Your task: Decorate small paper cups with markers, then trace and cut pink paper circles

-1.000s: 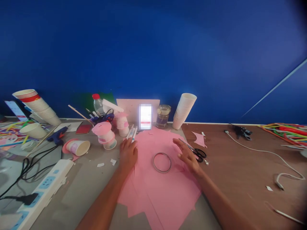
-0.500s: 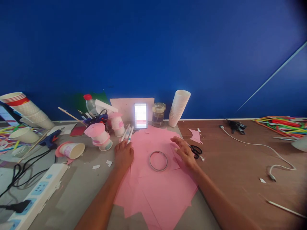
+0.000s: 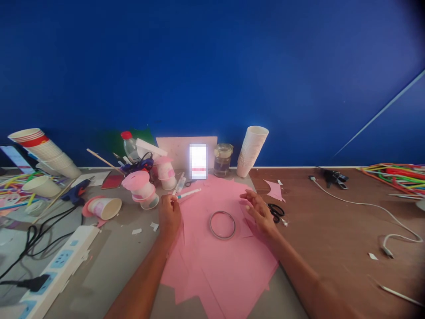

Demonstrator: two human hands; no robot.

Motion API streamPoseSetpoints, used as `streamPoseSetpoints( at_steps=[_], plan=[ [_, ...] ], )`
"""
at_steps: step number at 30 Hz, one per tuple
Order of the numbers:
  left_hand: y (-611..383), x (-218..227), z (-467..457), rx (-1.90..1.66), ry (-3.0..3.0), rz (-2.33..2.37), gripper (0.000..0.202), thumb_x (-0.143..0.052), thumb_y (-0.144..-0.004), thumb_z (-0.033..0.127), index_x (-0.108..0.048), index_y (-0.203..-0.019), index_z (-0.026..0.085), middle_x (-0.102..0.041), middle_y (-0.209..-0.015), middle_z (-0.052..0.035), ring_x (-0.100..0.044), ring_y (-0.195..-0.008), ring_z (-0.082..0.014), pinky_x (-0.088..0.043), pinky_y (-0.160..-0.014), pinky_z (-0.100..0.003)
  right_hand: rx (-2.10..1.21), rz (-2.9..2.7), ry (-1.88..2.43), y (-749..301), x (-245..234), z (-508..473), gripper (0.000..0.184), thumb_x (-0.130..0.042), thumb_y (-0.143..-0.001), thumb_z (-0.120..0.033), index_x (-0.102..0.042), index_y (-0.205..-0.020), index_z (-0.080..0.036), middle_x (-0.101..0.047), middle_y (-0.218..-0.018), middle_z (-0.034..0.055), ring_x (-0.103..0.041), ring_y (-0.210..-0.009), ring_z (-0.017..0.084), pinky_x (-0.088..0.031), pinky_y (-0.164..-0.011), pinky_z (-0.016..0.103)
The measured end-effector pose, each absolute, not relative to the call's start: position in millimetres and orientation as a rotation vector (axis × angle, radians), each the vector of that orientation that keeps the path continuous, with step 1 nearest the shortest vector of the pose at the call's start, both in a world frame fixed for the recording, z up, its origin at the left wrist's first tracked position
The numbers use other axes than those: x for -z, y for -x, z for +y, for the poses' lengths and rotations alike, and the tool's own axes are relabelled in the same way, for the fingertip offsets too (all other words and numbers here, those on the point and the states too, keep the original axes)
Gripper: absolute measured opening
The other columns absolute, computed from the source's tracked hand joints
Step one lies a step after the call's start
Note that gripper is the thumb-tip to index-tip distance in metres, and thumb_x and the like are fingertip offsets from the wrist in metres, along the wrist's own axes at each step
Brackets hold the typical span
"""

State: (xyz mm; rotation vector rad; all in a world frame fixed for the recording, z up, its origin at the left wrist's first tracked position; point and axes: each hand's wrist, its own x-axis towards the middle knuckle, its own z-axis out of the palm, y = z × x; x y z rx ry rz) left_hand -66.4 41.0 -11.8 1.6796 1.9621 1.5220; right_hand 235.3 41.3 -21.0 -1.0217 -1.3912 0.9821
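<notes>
My left hand (image 3: 170,213) is closed on a white pen (image 3: 188,193) that points right over the pink paper sheets (image 3: 219,261). Two more white pens (image 3: 179,182) lie just beyond it. A metal ring (image 3: 222,224) rests on the pink paper between my hands. My right hand (image 3: 259,212) lies on the paper's right side with fingers spread, holding nothing. Black scissors (image 3: 276,212) sit just right of that hand.
Pink-lidded cups (image 3: 142,189) and a tipped cup (image 3: 105,208) stand left. A lit phone (image 3: 198,161), a glass jar (image 3: 222,160) and a cup stack (image 3: 251,151) line the wall. A power strip (image 3: 55,267), a glue gun (image 3: 77,193), a white cable (image 3: 375,209) and coloured straws (image 3: 398,175) lie around.
My left hand has picked one white pen out of the group and turned it to point right. My right hand stays spread on the paper.
</notes>
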Motion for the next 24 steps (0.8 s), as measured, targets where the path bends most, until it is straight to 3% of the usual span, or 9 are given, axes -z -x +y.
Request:
streamPoseSetpoints(
  at_steps=[5, 10, 13, 18, 24],
  plan=[
    [48, 5, 34, -1.627, -1.522, 1.692, 0.013, -0.048, -0.085, 0.033, -0.046, -0.084, 0.021, -0.054, -0.079, 0.0004, -0.056, -0.064, -0.0119, -0.049, -0.064, -0.027, -0.967, -1.420, 1.079, -229, 7, 34, 0.035, -0.056, -0.083, -0.043, -0.055, -0.111, -0.022, -0.061, -0.085, 0.0054, -0.058, -0.081, 0.020, -0.050, -0.075, 0.038],
    [12, -10, 8, -1.419, -1.389, 1.285, 0.011, -0.053, -0.083, 0.030, -0.050, -0.083, 0.020, -0.053, -0.065, 0.0038, -0.054, -0.058, -0.0108, -0.046, -0.060, -0.024, -1.071, -1.604, 0.981, -210, -5, 14, 0.041, -0.055, -0.084, -0.048, -0.054, -0.115, -0.020, -0.058, -0.071, 0.0006, -0.054, -0.061, 0.015, -0.048, -0.060, 0.030],
    [-3, -20, -9, -1.154, -1.552, 1.195, 0.013, -0.051, -0.085, 0.029, -0.059, -0.086, 0.018, -0.061, -0.074, -0.0010, -0.056, -0.066, -0.0131, -0.045, -0.062, -0.025, -1.201, -1.560, 0.970, -199, -8, 2, 0.038, -0.058, -0.083, -0.047, -0.058, -0.112, -0.022, -0.062, -0.079, 0.0026, -0.057, -0.067, 0.016, -0.050, -0.063, 0.030],
    [-10, -22, -19, -0.904, -2.023, 1.081, 0.019, -0.045, -0.089, 0.030, -0.062, -0.092, 0.021, -0.065, -0.081, -0.0036, -0.058, -0.073, -0.0163, -0.044, -0.067, -0.028, -1.583, -1.382, 0.838, -192, -16, -8, 0.030, -0.062, -0.080, -0.049, -0.063, -0.094, -0.021, -0.062, -0.072, 0.0015, -0.061, -0.067, 0.016, -0.054, -0.067, 0.033],
    [-6, -20, -18, -0.878, -2.066, 1.057, 0.019, -0.039, -0.092, 0.027, -0.056, -0.099, 0.020, -0.064, -0.086, -0.0041, -0.059, -0.075, -0.0160, -0.045, -0.067, -0.027, -1.531, -1.423, 0.821, -185, -22, -9, 0.026, -0.073, -0.072, -0.041, -0.067, -0.089, -0.022, -0.062, -0.078, 0.0010, -0.058, -0.072, 0.015, -0.052, -0.067, 0.030]
  ],
)
